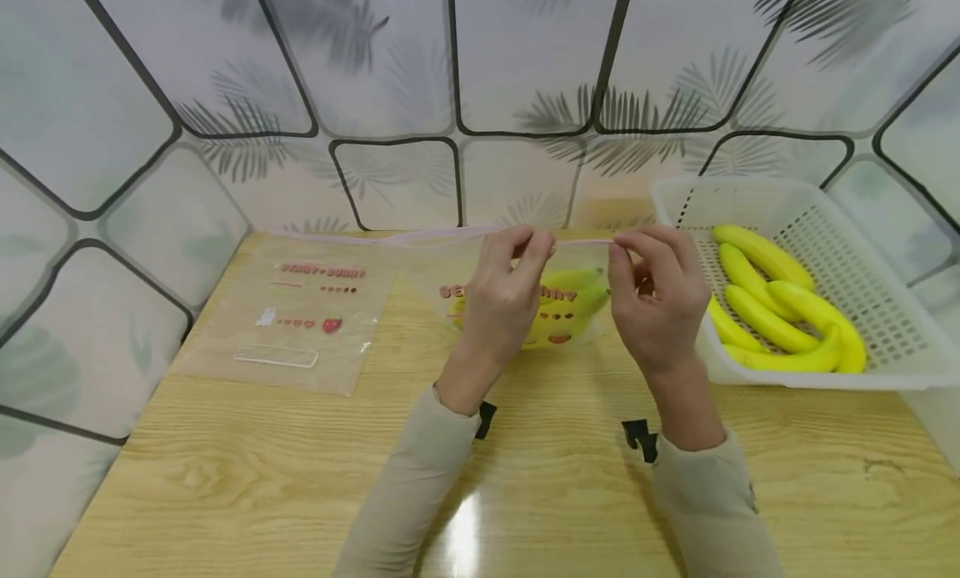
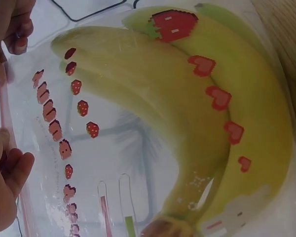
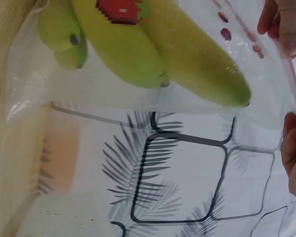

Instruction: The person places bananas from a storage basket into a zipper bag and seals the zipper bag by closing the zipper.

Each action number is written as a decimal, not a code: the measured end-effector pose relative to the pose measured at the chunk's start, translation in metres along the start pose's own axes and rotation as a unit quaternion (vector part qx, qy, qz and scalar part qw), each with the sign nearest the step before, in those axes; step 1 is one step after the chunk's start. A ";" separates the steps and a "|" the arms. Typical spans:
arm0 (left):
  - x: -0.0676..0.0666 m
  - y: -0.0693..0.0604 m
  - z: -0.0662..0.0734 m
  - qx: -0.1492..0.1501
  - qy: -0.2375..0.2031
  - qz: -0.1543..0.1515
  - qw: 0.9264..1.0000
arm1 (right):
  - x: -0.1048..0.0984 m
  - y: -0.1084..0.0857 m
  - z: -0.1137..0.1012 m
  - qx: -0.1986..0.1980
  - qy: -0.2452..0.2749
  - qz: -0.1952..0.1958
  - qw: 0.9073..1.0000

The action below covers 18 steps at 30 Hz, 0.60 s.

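Observation:
A clear zip bag (image 1: 592, 321) with pink lettering and strawberry prints is held upright over the table, and a bunch of bananas (image 2: 259, 113) lies inside it. My left hand (image 1: 495, 299) pinches the bag's pink zip edge near the middle. Toward the right end of that edge, my right hand (image 1: 663, 299) grips it between thumb and curled fingers. Banana tips (image 3: 232, 91) show through the plastic in the right wrist view. In the head view my left hand hides part of the bag's front and the fruit.
Flat on the wooden table (image 1: 225, 478), to the left, lies another printed zip bag (image 1: 300, 357). At the right stands a white perforated basket (image 1: 900, 328) with several loose bananas (image 1: 780, 319). A patterned curtain (image 1: 525, 61) rises behind the table's far edge.

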<state>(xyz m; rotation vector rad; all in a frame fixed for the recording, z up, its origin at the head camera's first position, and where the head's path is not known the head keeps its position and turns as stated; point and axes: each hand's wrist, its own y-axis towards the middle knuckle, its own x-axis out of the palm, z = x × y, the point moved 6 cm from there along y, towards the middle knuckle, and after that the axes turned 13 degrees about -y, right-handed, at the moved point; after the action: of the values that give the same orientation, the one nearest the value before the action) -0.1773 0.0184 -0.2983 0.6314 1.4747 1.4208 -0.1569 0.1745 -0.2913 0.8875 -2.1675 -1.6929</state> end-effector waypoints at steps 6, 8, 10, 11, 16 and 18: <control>0.001 -0.001 0.006 0.030 0.017 -0.010 0.999 | 0.000 0.002 -0.022 -0.028 -0.100 -0.053 0.993; 0.001 -0.002 0.008 0.037 0.023 -0.013 0.999 | 0.002 0.001 -0.028 -0.031 -0.100 -0.084 0.991; 0.001 -0.003 0.011 0.036 0.022 -0.010 0.999 | 0.004 0.000 -0.031 -0.030 -0.084 -0.103 0.991; 0.000 -0.003 0.012 0.036 0.020 -0.009 0.999 | 0.005 -0.001 -0.032 -0.028 -0.075 -0.106 0.991; 0.000 -0.002 0.010 0.038 -0.019 -0.020 0.999 | 0.006 -0.001 -0.030 -0.014 -0.028 -0.103 0.994; -0.004 -0.001 0.004 0.034 -0.032 -0.017 0.999 | 0.004 0.000 -0.027 -0.001 -0.011 -0.091 0.996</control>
<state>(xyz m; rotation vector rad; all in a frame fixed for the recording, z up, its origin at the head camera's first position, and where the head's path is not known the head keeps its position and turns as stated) -0.1718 0.0162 -0.2976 0.6852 1.4810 1.3182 -0.1449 0.1508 -0.2842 1.1006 -2.1552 -1.7936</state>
